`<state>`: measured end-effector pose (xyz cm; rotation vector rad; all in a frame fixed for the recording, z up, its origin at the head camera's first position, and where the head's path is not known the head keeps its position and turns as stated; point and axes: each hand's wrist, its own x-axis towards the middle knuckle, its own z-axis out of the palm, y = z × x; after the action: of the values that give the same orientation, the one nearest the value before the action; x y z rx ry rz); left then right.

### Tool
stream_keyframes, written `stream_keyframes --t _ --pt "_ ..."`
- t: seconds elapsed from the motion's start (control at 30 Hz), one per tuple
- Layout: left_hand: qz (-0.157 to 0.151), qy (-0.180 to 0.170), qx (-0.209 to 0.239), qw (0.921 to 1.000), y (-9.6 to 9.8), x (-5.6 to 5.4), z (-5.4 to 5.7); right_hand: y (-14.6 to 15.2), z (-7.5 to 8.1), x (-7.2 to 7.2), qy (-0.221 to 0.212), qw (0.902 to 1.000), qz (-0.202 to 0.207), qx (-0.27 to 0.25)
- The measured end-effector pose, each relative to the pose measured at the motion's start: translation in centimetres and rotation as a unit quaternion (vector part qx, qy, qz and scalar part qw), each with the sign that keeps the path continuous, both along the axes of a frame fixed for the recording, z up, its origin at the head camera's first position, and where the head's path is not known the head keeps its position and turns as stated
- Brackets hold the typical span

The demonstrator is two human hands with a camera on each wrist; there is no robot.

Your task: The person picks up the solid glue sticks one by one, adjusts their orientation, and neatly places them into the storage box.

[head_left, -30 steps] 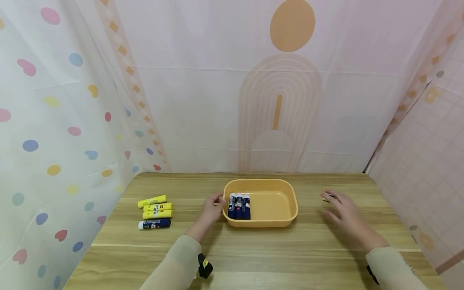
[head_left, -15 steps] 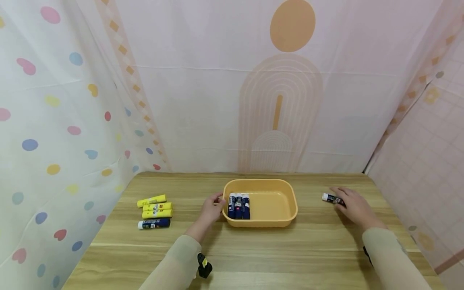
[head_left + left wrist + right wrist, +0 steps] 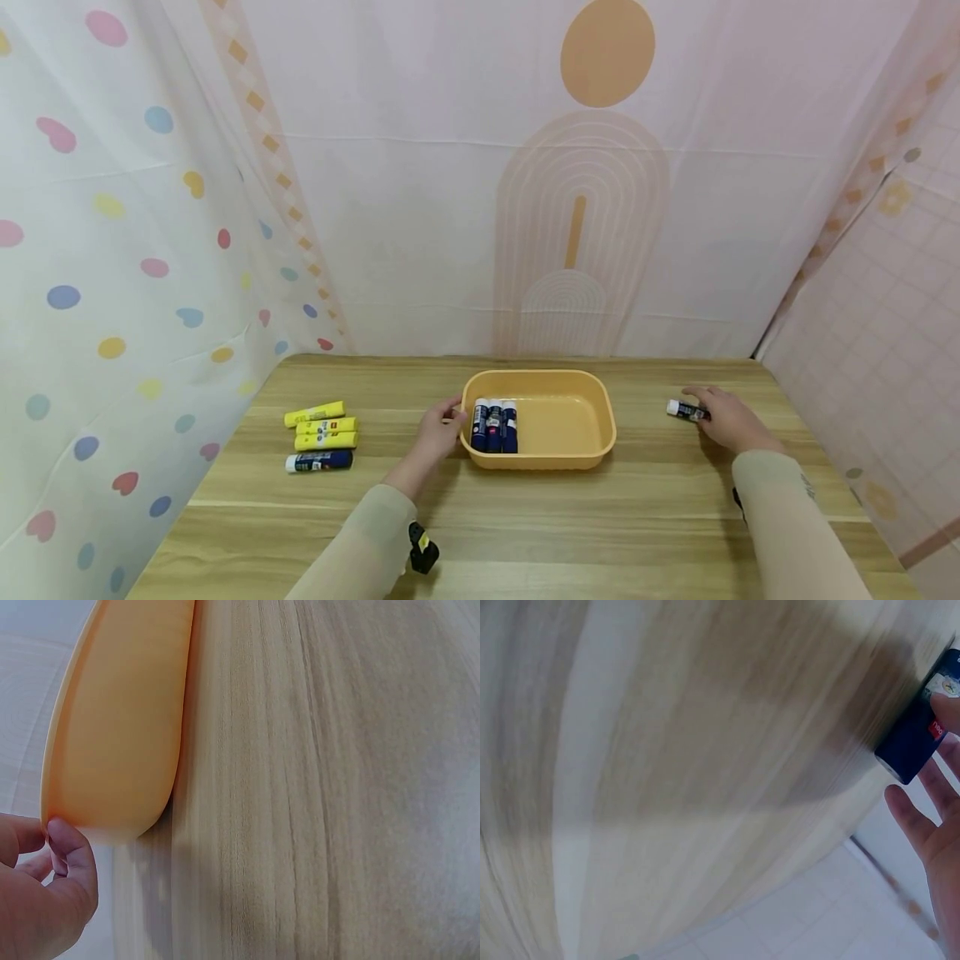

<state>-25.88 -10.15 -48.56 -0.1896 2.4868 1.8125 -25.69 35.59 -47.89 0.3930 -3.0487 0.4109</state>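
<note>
On the wooden table stands a yellow-orange plastic tray [image 3: 566, 461], with three dark blue, white-capped glue sticks [image 3: 494, 427] side by side in its left end. My left hand [image 3: 435, 435] pinches the tray's left rim between thumb and fingers, as the left wrist view shows on the tray wall [image 3: 120, 727]. Off to the right, my right hand [image 3: 733, 423] holds another blue glue stick [image 3: 686, 410] by its bottom end, white cap pointing left. In the right wrist view the thumb lies over this glue stick's label [image 3: 911, 746], with fingers on the other side.
At the left of the table [image 3: 525, 533] lie three yellow glue sticks [image 3: 326, 427] and one blue glue stick [image 3: 319, 461]. A patterned curtain [image 3: 420, 208] hangs behind the table's back edge, with more cloth on both sides.
My right hand has shifted, uncovering the front of the blue glue stick, and its fingers have closed round the back end. The left hand and the tray have stayed put.
</note>
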Motion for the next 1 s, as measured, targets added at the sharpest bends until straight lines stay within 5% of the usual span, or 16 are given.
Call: stream_keyframes --t 0.43,0.67,1.0 --pt "0.000 -0.005 -0.003 1.0000 0.0 0.1 0.2 -0.5 0.5 0.6 0.010 0.9999 0.010 0.002" --pt "-0.001 -0.007 -0.007 1.0000 0.0 0.1 0.2 -0.7 0.3 0.7 0.058 0.9958 0.015 -0.069" --pt "0.000 -0.008 -0.001 1.0000 -0.1 0.2 0.3 -3.1 1.0 2.3 0.073 0.9855 0.024 -0.151"
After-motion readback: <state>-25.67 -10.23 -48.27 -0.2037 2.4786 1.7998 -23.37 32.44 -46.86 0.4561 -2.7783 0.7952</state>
